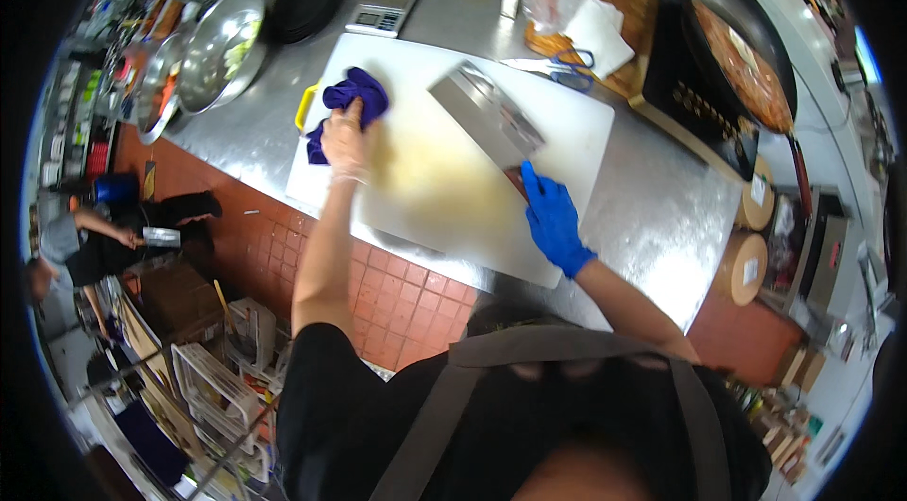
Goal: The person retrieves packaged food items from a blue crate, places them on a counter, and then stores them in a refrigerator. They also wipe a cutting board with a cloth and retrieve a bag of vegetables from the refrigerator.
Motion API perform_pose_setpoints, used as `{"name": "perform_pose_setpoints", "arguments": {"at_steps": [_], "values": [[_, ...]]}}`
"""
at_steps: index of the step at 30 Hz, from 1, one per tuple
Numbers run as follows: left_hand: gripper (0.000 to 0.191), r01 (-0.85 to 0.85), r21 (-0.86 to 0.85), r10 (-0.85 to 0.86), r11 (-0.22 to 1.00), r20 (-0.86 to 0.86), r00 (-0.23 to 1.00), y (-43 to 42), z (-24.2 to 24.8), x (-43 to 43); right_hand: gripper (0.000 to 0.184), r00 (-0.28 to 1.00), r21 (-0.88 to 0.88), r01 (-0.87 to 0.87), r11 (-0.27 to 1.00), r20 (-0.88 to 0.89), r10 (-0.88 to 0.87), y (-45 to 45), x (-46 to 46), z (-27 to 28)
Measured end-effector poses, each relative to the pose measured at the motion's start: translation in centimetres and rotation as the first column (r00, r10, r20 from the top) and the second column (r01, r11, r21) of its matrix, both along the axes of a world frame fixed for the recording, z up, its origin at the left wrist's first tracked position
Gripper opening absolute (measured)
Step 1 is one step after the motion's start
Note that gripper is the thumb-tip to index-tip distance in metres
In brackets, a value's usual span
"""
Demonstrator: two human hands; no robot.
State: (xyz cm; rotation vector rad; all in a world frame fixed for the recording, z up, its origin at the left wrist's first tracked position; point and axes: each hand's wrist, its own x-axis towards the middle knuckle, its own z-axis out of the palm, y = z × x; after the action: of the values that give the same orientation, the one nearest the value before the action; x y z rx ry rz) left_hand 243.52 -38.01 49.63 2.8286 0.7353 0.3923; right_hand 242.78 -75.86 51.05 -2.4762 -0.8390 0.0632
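Note:
On the steel worktable lies a white cutting board with a yellow handle and a yellowish stain across its middle. My left hand, ungloved, grips a bunched purple cloth at the board's left side. A blue glove covers my right hand, which holds the dark handle of a cleaver. The cleaver's broad blade points up and to the left over the board; whether it rests flat on it I cannot tell.
Past the board are blue-handled scissors, a digital scale and a black round stack. Steel bowls with chopped vegetables stand left. A wok containing food sits right. A co-worker holding another cleaver is at far left.

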Motion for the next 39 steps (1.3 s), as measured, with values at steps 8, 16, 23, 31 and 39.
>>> {"name": "perform_pose_setpoints", "arguments": {"at_steps": [8, 16, 23, 31, 39], "values": [[0.055, 0.482, -0.131, -0.494, 0.867, -0.089, 0.865, -20.8, 3.0, -9.4, 0.067, 0.996, 0.092, -0.067, 0.994, 0.072, 0.061, 5.3, 9.5, -1.6], [0.038, 0.714, -0.132, -0.718, 0.688, 0.020, 0.696, -30.4, 3.5, -2.4, 0.053, 0.983, 0.348, 0.182, 0.919, -0.032, -0.183, -4.8, 5.6, 1.8], [0.049, 0.780, 0.121, -0.787, 0.614, 0.166, 0.594, -42.8, 0.3, 8.9, 0.045, 0.562, 0.235, 0.826, 0.513, -0.260, -0.786, -24.6, -9.3, 4.1], [0.047, 0.936, -0.150, -0.947, 0.317, -0.094, 0.306, -54.8, 0.0, 5.5, 0.035, 0.372, 0.383, 0.895, 0.228, -0.359, -0.856, -31.9, -18.9, 2.3], [0.061, 0.919, -0.225, -0.941, 0.325, -0.178, 0.289, -46.5, 1.4, -13.0, 0.030, 0.390, 0.432, 0.877, 0.210, -0.388, -0.835, -42.8, -20.9, 0.0]]}}
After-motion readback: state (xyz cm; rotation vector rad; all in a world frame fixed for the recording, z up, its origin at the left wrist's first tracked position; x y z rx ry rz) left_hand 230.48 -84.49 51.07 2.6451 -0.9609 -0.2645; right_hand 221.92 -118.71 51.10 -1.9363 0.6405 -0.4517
